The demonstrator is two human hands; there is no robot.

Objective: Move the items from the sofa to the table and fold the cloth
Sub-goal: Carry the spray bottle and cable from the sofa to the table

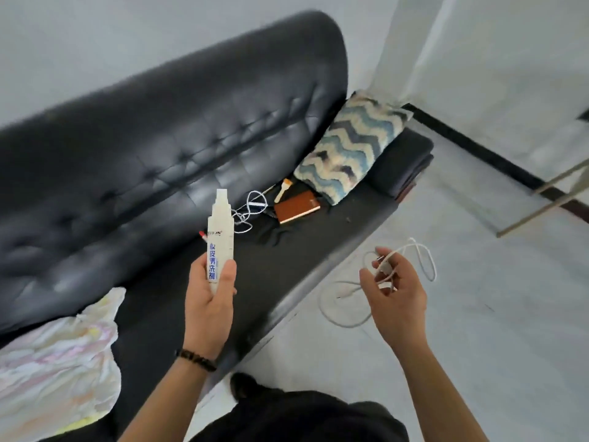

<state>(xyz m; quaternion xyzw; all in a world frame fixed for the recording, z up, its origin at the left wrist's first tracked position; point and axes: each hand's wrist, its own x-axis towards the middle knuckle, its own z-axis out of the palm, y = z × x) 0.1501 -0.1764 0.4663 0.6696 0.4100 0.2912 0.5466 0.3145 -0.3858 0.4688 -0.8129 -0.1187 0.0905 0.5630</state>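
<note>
This looks like a home living room. A black tufted leather sofa (159, 138) stands against plain pale walls (510, 59) on a light floor (478, 314). On its seat lie a zigzag cushion (347, 145), a folded dark blanket (401, 161), a crumpled cloth (57, 362) and a notebook (297, 206).

I get my one view from the wide-angle head camera, which looks steeply down and forward at a tilt, past the left hand (208, 301) and right hand (395, 301) close below it, onto the sofa (143, 148) and floor (478, 314) beyond.
</note>
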